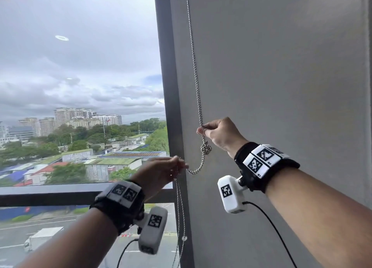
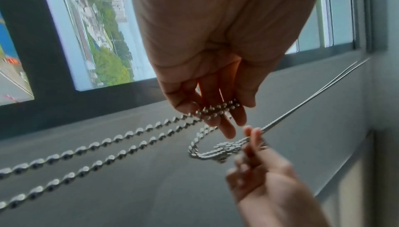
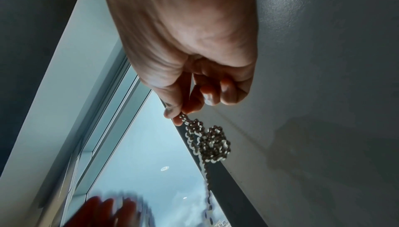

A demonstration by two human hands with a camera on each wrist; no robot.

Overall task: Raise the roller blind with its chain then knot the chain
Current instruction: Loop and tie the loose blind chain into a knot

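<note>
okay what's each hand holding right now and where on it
Both hold the bead chain. The right hand pinches it between thumb and fingertip just above the knot. The left hand holds the doubled strands below the knot, across its fingers.

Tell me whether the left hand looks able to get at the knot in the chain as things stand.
Probably yes. The left hand holds the chain just below the knot, with only a short slack curve and open air between; the right hand pinches above the knot, not over it.
</note>
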